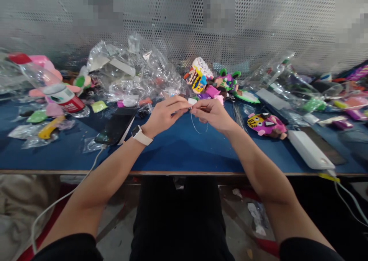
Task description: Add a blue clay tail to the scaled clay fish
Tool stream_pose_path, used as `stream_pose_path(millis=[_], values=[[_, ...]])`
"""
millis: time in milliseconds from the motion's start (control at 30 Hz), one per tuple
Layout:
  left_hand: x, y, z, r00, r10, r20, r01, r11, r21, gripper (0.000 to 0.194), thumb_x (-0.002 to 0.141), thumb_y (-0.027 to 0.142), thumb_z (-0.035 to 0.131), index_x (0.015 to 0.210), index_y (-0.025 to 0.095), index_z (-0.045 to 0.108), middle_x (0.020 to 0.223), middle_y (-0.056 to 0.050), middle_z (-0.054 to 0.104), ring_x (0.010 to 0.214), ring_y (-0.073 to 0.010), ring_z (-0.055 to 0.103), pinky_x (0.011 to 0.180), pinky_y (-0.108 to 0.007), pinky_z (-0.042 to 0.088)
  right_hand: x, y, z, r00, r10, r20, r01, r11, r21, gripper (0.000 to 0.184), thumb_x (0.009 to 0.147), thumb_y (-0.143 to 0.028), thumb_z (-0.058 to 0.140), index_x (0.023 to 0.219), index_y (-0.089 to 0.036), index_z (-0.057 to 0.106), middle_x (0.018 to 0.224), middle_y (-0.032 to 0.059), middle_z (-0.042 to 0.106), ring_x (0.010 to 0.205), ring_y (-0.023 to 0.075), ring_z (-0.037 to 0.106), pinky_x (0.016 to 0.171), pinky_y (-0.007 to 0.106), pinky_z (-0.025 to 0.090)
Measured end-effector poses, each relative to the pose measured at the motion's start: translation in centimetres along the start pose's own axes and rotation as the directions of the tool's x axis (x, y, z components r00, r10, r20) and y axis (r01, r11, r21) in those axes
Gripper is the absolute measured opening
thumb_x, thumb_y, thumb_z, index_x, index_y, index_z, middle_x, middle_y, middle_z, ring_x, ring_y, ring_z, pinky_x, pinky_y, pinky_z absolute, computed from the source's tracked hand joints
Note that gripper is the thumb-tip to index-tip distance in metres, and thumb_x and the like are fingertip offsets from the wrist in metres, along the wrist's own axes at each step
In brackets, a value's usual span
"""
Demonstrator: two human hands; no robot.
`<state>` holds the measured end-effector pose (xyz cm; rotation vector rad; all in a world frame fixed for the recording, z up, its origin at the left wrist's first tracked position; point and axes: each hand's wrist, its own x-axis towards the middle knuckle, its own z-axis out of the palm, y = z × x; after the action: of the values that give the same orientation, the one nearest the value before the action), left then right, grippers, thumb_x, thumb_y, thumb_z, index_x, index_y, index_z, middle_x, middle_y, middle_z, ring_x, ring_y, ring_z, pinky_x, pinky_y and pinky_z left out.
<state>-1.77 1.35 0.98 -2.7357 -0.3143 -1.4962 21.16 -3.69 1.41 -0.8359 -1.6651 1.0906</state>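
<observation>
My left hand [168, 114] and my right hand [212, 114] meet above the blue table, their fingertips pinched close together. A thin, pale wire or thread [194, 127] hangs in a loop below the fingertips; both hands seem to grip it. What else sits between the fingertips is too small to make out. Just behind them lies a small white piece [192, 101]. Farther back are a yellow, white and orange clay figure [199, 76] and a green and purple clay figure [227, 80]. Several thin wires [238, 117] lie right of my right hand.
A black phone [115, 126] with a cable lies left, beyond it a bottle with a red label [67, 99]. Crumpled clear plastic bags [138, 76] fill the back. On the right are a pink and yellow clay figure [267, 125] and a white power bank [310, 149].
</observation>
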Motion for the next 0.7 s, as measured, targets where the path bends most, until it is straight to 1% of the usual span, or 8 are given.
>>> stream_pose_path(millis=[100,200,367,467,533,600,700], values=[[-0.1,-0.3,-0.2,0.997,0.071,0.016,-0.071,0.997,0.006,0.018,0.109,0.024,0.063,0.123,0.029,0.075,0.114,-0.004,0.080,0.106,-0.0158,0.077,0.089,-0.031,0.062,0.0,0.0,-0.2,0.996,0.050,0.069,-0.057,0.992,0.108,0.035,0.088,-0.052,0.088,0.088,-0.019,0.075,0.068,-0.0045,0.057,0.050,0.0055,0.041,0.046,0.025,0.033],[-0.2,-0.3,-0.6,0.994,0.091,0.052,-0.093,0.995,0.034,0.016,0.109,0.027,0.064,0.119,0.028,0.076,0.112,-0.004,0.081,0.100,-0.0149,0.077,0.086,-0.029,0.062,0.0,0.1,-0.4,0.991,0.079,0.110,-0.091,0.990,0.112,0.034,0.088,-0.050,0.089,0.088,-0.019,0.076,0.063,-0.0059,0.054,0.049,0.0056,0.041,0.045,0.024,0.033],[0.0,-0.1,-1.3,0.981,0.103,0.164,-0.117,0.990,0.079,0.017,0.111,0.032,0.061,0.111,0.025,0.076,0.108,-0.003,0.081,0.094,-0.0148,0.075,0.083,-0.029,0.059,0.1,0.2,-0.7,0.985,0.097,0.143,-0.099,0.995,0.013,0.033,0.086,-0.047,0.089,0.084,-0.017,0.076,0.066,-0.0036,0.059,0.052,0.0069,0.045,0.044,0.024,0.033],[0.2,0.0,-1.6,0.967,0.090,0.239,-0.114,0.990,0.089,0.021,0.113,0.035,0.057,0.109,0.023,0.074,0.108,-0.004,0.080,0.095,-0.0158,0.074,0.086,-0.030,0.058,0.1,0.1,-0.6,0.990,0.023,0.142,-0.007,0.994,-0.110,0.028,0.087,-0.042,0.086,0.083,-0.016,0.076,0.069,-0.0016,0.064,0.057,0.0084,0.050,0.050,0.025,0.038],[0.2,0.0,-1.7,0.956,0.051,0.289,-0.077,0.994,0.080,0.025,0.114,0.038,0.054,0.107,0.022,0.073,0.108,-0.005,0.079,0.097,-0.0171,0.074,0.086,-0.031,0.057,0.0,0.0,-0.4,0.992,-0.042,0.119,0.066,0.975,-0.210,0.023,0.089,-0.038,0.083,0.083,-0.016,0.076,0.073,0.0000,0.067,0.061,0.0097,0.054,0.055,0.026,0.040],[0.2,0.1,-1.6,0.945,-0.012,0.326,-0.008,0.998,0.059,0.028,0.114,0.039,0.052,0.106,0.022,0.073,0.108,-0.006,0.077,0.098,-0.0182,0.073,0.084,-0.031,0.056,-0.1,-0.2,-0.1,0.993,-0.093,0.075,0.113,0.940,-0.321,0.018,0.090,-0.033,0.079,0.084,-0.016,0.076,0.075,0.0006,0.068,0.063,0.0104,0.054,0.056,0.026,0.041],[0.3,0.4,-1.2,0.939,-0.139,0.315,0.149,0.989,-0.008,0.023,0.112,0.032,0.055,0.102,0.020,0.071,0.105,-0.007,0.074,0.089,-0.0174,0.070,0.078,-0.030,0.053,-0.4,-0.6,0.2,0.979,-0.201,0.028,0.188,0.850,-0.493,0.011,0.092,-0.025,0.075,0.084,-0.017,0.076,0.076,0.0000,0.067,0.063,0.0107,0.053,0.059,0.028,0.040]])
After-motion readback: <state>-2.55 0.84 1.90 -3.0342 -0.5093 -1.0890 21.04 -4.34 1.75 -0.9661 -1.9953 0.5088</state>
